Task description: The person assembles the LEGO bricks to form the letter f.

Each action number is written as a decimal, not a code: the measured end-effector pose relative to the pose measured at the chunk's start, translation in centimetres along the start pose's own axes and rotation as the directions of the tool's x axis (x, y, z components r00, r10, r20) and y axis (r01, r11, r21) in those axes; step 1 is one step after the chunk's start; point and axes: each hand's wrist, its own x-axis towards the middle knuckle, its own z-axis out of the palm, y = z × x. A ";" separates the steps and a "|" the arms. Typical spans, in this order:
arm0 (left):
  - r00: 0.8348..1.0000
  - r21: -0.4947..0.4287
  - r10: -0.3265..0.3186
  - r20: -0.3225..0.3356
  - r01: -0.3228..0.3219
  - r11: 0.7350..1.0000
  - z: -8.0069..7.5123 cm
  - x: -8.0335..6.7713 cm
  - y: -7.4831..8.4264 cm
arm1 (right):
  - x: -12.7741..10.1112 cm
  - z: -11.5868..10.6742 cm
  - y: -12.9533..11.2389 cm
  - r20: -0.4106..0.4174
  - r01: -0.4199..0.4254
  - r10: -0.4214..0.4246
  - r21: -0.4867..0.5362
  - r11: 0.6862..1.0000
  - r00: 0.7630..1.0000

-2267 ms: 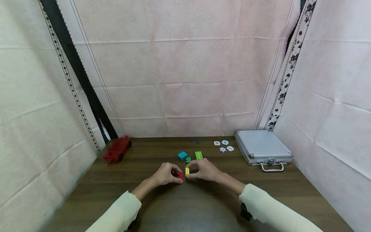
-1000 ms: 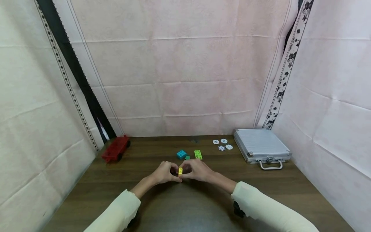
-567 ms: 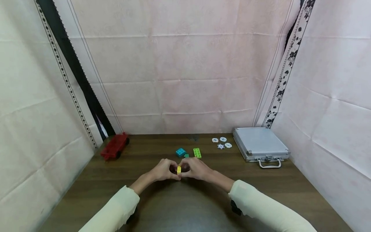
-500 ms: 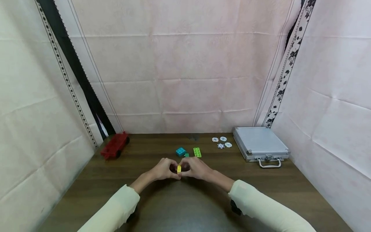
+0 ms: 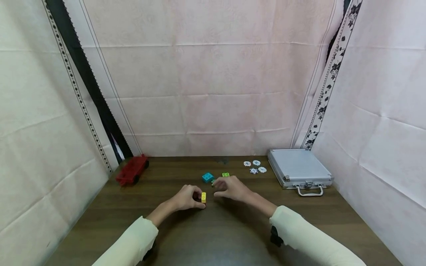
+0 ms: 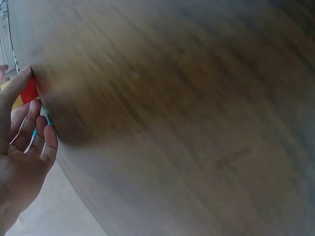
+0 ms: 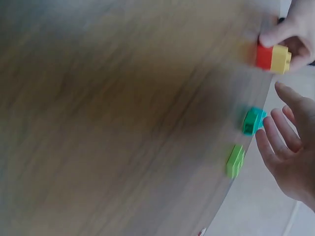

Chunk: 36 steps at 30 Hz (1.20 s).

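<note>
Your left hand (image 5: 186, 198) pinches a joined pair of small bricks, a red brick (image 7: 264, 56) clicked against a yellow brick (image 5: 203, 197), low over the wooden table (image 5: 233, 236) and in front of you. In the right wrist view the pair shows side by side, red toward the table's middle and yellow on the outer side, with a thumb and finger of your left hand closed round it.

Your right hand (image 5: 231, 188) holds nothing; its fingers (image 7: 275, 142) are spread and relaxed, hovering just short of the loose bricks. The small dark green brick (image 7: 253, 121) lies right at those fingertips, so it is the nearest piece, and your right hand is much closer to it than your left. Just beyond it sits the light green flat brick (image 7: 235, 161), its long axis running away from you in the head view, partly hidden there by your hand. The teal brick (image 5: 208, 177) lies a little to the left of both, near but apart from them.

From the held pair, the loose bricks lie farther from you and slightly right, on the far side of your right hand. Whether the dark green brick is touched yet cannot be told from these views
</note>
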 end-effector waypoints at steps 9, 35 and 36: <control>1.000 0.008 -0.017 -0.003 0.017 1.000 -0.3 0.2 -0.5 | -0.2 -0.8 2.8 -0.137 -0.115 0.105 -0.062 0.991 0.985; 1.000 -0.064 -0.028 -0.004 0.028 0.998 -0.9 0.3 -0.2 | 0.4 -0.3 6.4 -0.118 -0.309 0.295 -0.131 0.942 0.948; 0.999 -0.066 -0.033 -0.003 0.033 0.997 -1.0 0.3 -0.3 | 0.4 -0.3 6.7 -0.116 -0.290 0.275 -0.133 0.948 0.954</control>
